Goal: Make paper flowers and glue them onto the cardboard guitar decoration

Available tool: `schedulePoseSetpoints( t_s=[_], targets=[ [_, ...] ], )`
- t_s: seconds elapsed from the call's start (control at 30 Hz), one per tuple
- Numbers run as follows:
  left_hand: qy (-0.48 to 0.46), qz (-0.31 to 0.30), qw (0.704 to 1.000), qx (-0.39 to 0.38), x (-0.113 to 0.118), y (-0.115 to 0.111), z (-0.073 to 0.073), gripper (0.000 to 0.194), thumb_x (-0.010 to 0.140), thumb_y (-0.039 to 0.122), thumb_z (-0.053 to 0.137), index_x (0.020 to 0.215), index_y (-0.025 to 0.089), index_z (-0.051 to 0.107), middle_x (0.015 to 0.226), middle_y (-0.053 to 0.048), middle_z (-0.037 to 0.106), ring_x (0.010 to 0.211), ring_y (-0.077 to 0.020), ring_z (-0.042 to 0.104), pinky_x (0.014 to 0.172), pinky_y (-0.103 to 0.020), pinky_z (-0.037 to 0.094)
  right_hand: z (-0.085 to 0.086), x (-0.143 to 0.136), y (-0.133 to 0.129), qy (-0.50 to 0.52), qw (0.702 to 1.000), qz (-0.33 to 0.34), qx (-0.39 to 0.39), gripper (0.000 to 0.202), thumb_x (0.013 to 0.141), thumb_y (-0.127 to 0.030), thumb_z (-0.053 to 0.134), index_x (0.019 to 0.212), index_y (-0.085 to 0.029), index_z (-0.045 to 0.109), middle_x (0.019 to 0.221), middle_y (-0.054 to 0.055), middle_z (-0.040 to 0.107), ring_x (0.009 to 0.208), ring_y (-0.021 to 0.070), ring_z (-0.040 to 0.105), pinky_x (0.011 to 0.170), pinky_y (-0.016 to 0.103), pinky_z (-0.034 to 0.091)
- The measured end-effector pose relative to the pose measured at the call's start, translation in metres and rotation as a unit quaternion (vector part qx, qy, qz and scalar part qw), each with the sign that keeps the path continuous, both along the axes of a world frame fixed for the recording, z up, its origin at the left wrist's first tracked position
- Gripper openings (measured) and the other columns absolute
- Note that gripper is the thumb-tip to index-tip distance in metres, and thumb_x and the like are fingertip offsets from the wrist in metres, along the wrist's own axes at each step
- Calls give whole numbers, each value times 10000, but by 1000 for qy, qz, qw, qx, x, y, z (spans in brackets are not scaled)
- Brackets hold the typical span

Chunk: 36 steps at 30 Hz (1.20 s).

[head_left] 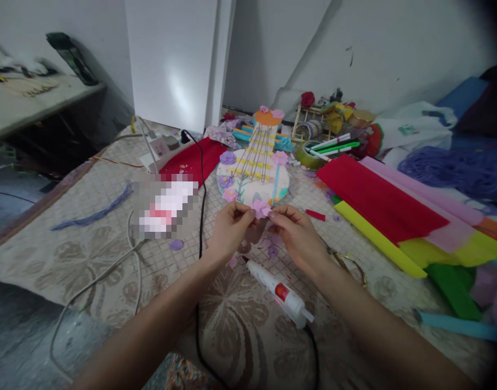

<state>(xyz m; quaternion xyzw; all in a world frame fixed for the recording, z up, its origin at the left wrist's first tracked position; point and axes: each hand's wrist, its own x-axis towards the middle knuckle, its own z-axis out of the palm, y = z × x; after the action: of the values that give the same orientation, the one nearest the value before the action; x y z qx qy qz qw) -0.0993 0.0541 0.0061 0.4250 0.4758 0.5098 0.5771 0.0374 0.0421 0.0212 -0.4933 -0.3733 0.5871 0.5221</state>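
From the head view, we see our left hand [232, 225] and our right hand [299, 233] close together. The fingers of each hand are pinched narrow, and both hold a pink paper flower [260, 209] between them. The flower is at the near edge of a toy guitar [254, 187] that lies on the counter [105, 260]. We cannot tell if the flower is stuck on or just touching.

Much of the guitar looks done to us. It has thin strings [252, 157], purple flowers [227, 157] down its left side, and an orange top [268, 117] with pink bits on it. The pink flower in our fingers looks like the part being worked on now. Loose purple and pink petals lie about, and we cannot tell if they are spare.

Our hands have a little room between things. A glue gun [281, 298] lies between our arms, with its dark tip near our hands. A black cord [202, 216] runs just past our left hand, so it could snag. Red paper [388, 200] and yellow paper [378, 238] lie off to the right. The counter's left edge is well apart from our hands, and the wall stands behind the guitar.
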Motion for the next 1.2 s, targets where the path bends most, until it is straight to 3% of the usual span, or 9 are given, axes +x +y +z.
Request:
schedulePoseSetpoints(
  t_s=[0.47,0.67,0.9,1.2],
  targets=[
    [-19,-20,999,-18,1,-1,0,134,715,244,619,750,138,545,627,-2,617,581,-101,589,616,-231,467,-6,-4,3,17,1000,-11,12,83,642,-209,682,668,-180,609,675,-17,589,680,133,535,695,286,415],
    [-19,-14,999,-26,2,-2,7,240,617,120,627,840,139,539,712,22,571,602,-82,551,571,-202,434,-9,-2,3,11,1000,-17,22,75,644,-201,682,664,-174,615,670,-24,577,663,119,507,661,263,395],
    [-2,-17,1000,3,0,0,3,317,641,229,692,912,149,549,755,-1,586,647,-94,561,593,-205,431,-12,-3,1,-12,1000,-19,21,87,649,-225,680,671,-173,614,661,-24,568,655,120,505,651,267,396],
    [11,-9,1000,-2,1,0,6,267,631,178,672,867,132,557,716,2,574,614,-84,537,575,-196,417,-9,-5,-3,-22,999,-9,25,95,654,-242,662,665,-178,593,656,-30,566,642,116,502,644,267,393]
  ],
)
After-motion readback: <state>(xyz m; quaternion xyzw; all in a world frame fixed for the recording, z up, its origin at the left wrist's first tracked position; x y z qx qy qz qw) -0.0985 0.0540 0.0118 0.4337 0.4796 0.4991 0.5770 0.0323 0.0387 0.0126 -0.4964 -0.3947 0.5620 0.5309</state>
